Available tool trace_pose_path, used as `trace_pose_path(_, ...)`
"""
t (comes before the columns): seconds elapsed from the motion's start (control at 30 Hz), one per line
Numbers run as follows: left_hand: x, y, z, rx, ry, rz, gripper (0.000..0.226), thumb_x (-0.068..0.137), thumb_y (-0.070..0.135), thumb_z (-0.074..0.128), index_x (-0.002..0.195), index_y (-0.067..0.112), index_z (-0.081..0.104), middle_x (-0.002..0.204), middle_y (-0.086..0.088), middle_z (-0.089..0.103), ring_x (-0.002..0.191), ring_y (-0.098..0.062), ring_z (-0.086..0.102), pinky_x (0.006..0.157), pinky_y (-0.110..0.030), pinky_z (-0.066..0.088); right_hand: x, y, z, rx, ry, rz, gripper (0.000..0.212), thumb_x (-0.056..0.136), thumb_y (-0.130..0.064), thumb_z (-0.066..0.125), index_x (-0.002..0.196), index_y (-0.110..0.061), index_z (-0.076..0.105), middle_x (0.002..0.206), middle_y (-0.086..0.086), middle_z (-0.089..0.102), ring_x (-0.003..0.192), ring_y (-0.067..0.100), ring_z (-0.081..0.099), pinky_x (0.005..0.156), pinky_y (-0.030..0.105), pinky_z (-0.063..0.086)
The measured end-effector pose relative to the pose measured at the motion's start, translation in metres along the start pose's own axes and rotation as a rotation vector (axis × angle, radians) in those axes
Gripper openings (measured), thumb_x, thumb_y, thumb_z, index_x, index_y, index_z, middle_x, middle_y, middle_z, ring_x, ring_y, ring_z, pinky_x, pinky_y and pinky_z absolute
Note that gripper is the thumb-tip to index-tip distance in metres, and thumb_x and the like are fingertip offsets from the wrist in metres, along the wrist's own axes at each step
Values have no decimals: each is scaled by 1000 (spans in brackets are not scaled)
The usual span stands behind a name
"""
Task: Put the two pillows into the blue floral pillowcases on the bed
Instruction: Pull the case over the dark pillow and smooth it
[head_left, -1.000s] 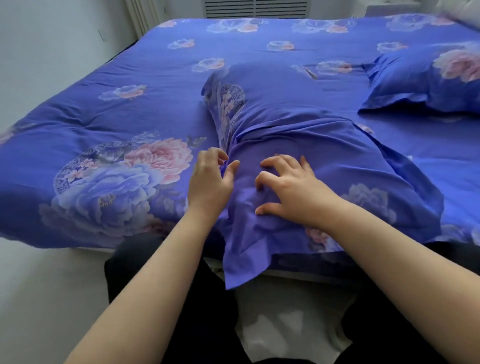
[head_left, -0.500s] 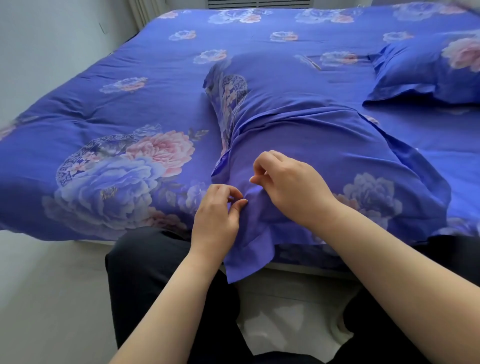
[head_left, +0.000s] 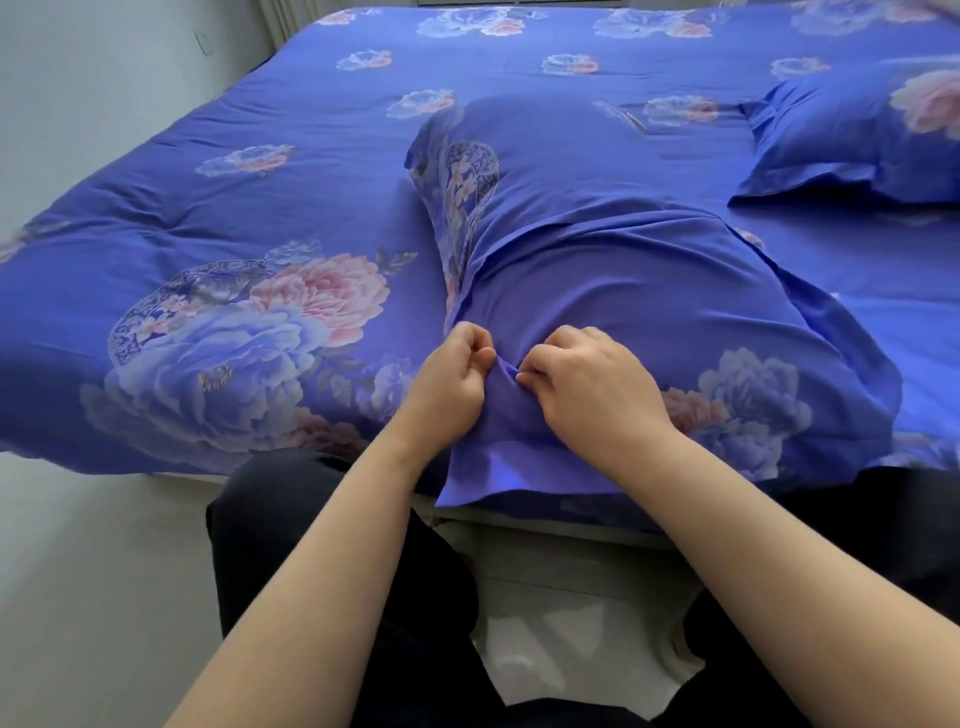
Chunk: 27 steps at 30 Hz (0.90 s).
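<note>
A plump pillow in a blue floral pillowcase lies lengthwise on the bed, its near end at the bed's front edge. My left hand and my right hand sit close together on that near end, each pinching a small fold of the case's blue fabric between them. A flat flap of the case hangs over the bed edge below my hands. The pillow itself is hidden inside the case. A second pillow in a matching case lies at the far right of the bed.
The bed is covered with a blue floral duvet. A pale wall and floor lie to the left. My dark-trousered legs stand against the bed's front edge, with light floor between them.
Both hands went from lying spread on the case to pinching its fabric. My left hand dropped toward the edge, then rose again beside my right hand.
</note>
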<state>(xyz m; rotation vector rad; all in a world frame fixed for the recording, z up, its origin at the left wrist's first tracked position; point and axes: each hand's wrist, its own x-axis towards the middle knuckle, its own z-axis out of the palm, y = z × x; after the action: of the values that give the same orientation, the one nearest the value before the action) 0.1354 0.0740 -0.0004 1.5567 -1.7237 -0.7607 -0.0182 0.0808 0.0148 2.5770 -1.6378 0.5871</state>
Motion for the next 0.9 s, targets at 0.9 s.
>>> trace_pose_path(0.9, -40, -27, 53, 613, 492, 383, 33, 85, 30, 63, 113, 12, 67, 117, -4, 62, 112, -22, 52, 91, -34, 41, 60, 38, -11, -191, 212, -32, 16, 86, -26, 61, 83, -11, 67, 92, 8, 65, 91, 34, 56, 80, 43, 37)
